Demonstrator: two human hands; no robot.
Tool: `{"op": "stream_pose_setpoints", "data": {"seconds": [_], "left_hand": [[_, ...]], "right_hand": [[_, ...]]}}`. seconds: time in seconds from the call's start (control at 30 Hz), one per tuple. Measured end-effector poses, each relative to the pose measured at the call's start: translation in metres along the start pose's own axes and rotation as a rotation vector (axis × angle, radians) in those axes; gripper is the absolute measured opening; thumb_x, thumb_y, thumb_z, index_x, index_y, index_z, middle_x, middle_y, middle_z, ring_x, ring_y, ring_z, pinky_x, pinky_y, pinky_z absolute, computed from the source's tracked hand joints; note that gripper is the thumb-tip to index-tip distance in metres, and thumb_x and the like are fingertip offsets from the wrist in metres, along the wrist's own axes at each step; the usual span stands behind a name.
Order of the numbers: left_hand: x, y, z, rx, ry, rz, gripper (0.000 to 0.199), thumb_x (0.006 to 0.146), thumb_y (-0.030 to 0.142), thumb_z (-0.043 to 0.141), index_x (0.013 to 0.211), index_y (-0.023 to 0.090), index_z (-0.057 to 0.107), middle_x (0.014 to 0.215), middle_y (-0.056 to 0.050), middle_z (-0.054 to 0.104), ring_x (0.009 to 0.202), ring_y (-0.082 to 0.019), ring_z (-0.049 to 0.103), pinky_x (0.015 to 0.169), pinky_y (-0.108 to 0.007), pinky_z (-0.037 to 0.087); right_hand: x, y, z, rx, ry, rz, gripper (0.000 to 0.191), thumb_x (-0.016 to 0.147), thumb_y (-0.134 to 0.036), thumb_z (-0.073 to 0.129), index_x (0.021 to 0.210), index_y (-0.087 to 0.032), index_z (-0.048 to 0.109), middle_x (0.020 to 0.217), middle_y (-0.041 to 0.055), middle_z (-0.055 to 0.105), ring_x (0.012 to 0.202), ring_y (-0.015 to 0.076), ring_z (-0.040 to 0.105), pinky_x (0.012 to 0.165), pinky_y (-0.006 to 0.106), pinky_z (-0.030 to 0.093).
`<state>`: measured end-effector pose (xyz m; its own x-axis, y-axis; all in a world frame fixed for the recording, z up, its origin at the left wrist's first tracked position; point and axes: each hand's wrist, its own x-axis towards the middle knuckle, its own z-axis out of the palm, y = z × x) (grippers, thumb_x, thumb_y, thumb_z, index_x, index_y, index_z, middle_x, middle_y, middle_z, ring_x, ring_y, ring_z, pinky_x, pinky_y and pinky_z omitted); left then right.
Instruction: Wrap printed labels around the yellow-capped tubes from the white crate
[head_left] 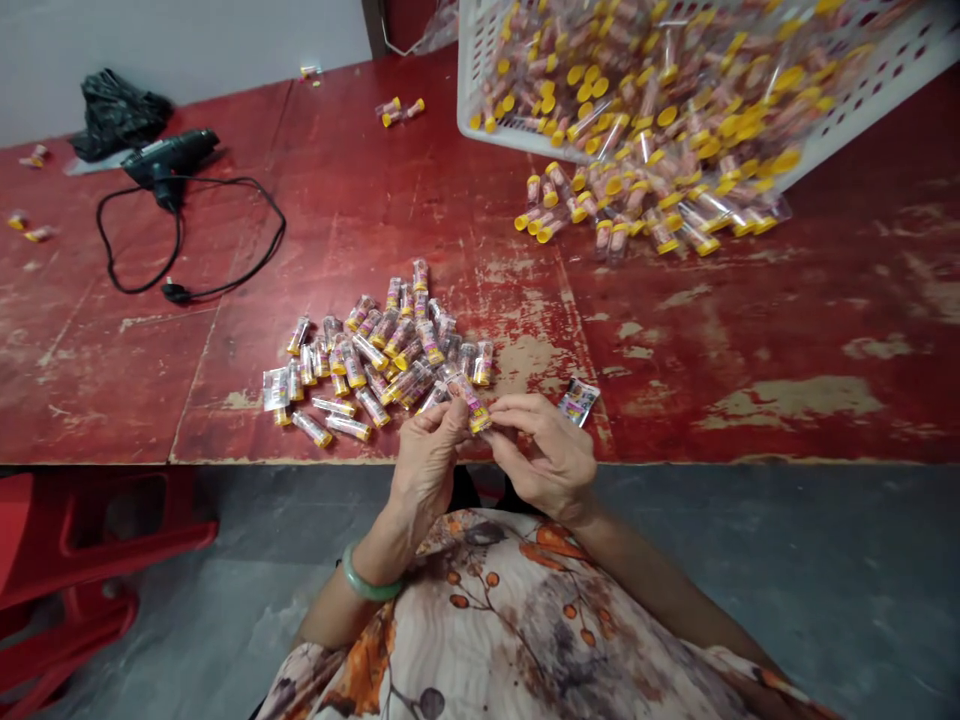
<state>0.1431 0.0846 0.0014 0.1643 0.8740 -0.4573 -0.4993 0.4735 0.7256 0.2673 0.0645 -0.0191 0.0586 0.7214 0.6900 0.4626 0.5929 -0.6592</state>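
Both forearms reach in from the near side, hands meeting just above the counter's near edge. The left hand (429, 450) pinches a labelled tube (474, 408) between thumb and fingers; the right hand (546, 452) has bent fingers at the tube's right side, though whether they grip it cannot be told. A heap of wrapped tubes (375, 355) lies just beyond and left of the hands; a flat printed sleeve (579, 402) lies to their right. At far right, a white perforated basket (471, 70) holds many yellow-capped tubes, with loose tubes (652, 210) before it. The red counter (360, 200) shows worn paint; a corded black heat gun (169, 162) lies far left. Red stools (142, 530) stand near left on grey floor (750, 560).
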Motion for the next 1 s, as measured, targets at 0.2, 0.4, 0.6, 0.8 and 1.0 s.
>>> {"op": "stream_pose_setpoints", "data": {"seconds": [0.2,0.4,0.6,0.8,1.0], "left_hand": [[0.004,0.003,-0.001,0.102,-0.049,0.037,0.029,0.064,0.043,0.079,0.072,0.016,0.073,0.061,0.001,0.062,0.054,-0.008,0.052,0.058,-0.022,0.043],[0.005,0.005,0.000,0.238,-0.157,-0.067,0.025,0.064,0.037,0.080,0.069,0.014,0.073,0.060,0.000,0.064,0.052,-0.008,0.050,0.054,-0.021,0.041],[0.007,0.002,-0.002,0.254,-0.134,-0.113,0.030,0.063,0.041,0.080,0.068,0.012,0.073,0.057,-0.001,0.061,0.049,-0.007,0.048,0.053,-0.021,0.040],[0.006,0.005,-0.012,0.253,-0.109,-0.101,0.030,0.064,0.041,0.080,0.071,0.012,0.073,0.059,-0.001,0.061,0.050,-0.007,0.049,0.053,-0.020,0.040],[0.008,0.007,-0.025,0.242,-0.078,-0.043,0.027,0.067,0.038,0.078,0.079,0.013,0.075,0.065,-0.002,0.066,0.056,-0.010,0.053,0.057,-0.022,0.044]], "right_hand": [[0.006,0.010,-0.012,-0.066,-0.170,-0.014,0.063,0.077,-0.014,0.063,0.136,-0.018,0.041,0.134,0.0173,0.049,0.122,0.0284,0.051,0.096,0.047,0.046],[0.020,0.018,-0.024,-0.035,-0.354,-0.097,0.069,0.078,-0.016,0.056,0.142,-0.019,0.031,0.137,0.0157,0.047,0.128,0.0281,0.045,0.102,0.050,0.037],[0.012,0.018,-0.020,-0.014,-0.301,-0.044,0.062,0.076,-0.014,0.053,0.136,-0.020,0.040,0.126,0.0126,0.056,0.118,0.0264,0.053,0.101,0.048,0.038],[0.014,0.022,-0.008,0.035,-0.305,-0.088,0.065,0.073,-0.011,0.051,0.136,-0.019,0.040,0.126,0.0133,0.056,0.119,0.0265,0.053,0.099,0.048,0.040],[0.016,0.025,0.008,0.121,-0.275,-0.094,0.056,0.076,-0.013,0.050,0.132,-0.017,0.044,0.129,0.0149,0.055,0.121,0.0241,0.052,0.100,0.046,0.040]]}}
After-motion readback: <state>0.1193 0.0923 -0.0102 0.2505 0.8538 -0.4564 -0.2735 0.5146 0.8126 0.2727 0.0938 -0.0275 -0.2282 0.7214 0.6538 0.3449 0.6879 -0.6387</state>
